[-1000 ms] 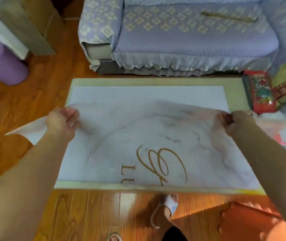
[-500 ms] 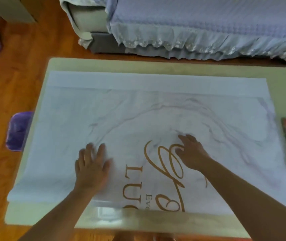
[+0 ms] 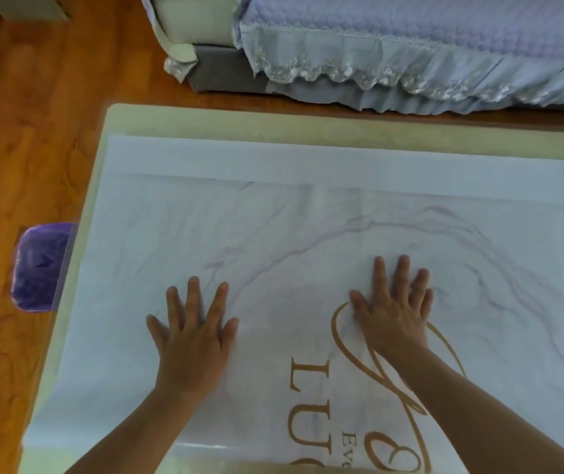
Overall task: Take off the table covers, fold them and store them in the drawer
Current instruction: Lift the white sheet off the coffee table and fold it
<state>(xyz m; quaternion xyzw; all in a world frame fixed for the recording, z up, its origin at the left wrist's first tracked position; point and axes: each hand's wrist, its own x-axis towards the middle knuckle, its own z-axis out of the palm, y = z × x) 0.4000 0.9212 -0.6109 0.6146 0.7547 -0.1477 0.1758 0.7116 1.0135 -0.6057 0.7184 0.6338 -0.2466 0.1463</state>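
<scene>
Two hands flat, fingers spread: your left hand [image 3: 193, 340] and right hand [image 3: 392, 307] press table cover [image 3: 273, 234], lying folded over on table [image 3: 205, 121]. Cover looks thin, limp, likely slick (prone to sliding). Pinch corners or fold edge, not middle.
</scene>
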